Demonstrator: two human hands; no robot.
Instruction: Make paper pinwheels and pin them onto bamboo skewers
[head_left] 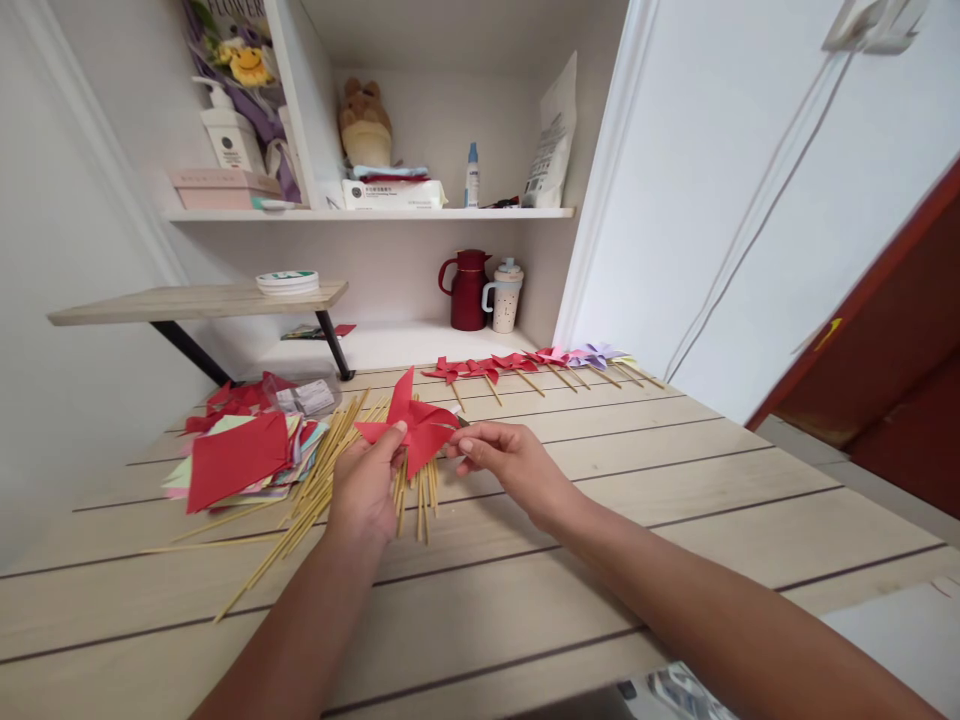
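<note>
Head view: both hands hold red paper pinwheel point(412, 425) above the sticks point(322, 480)
Left hand point(365, 487) thumb pinches one vane; right hand point(502, 455) fingertips pinch its centre. Best keep folds aligned, grip light, paper uncreased

A red paper pinwheel point(411, 420) is held just above the wooden table, its folded pointed blades spread out from the centre, one tip pointing upward. Its left blade is pinched by the left hand point(367, 485), and its right side is met at the centre by the fingertips of the right hand point(504, 458).
</note>
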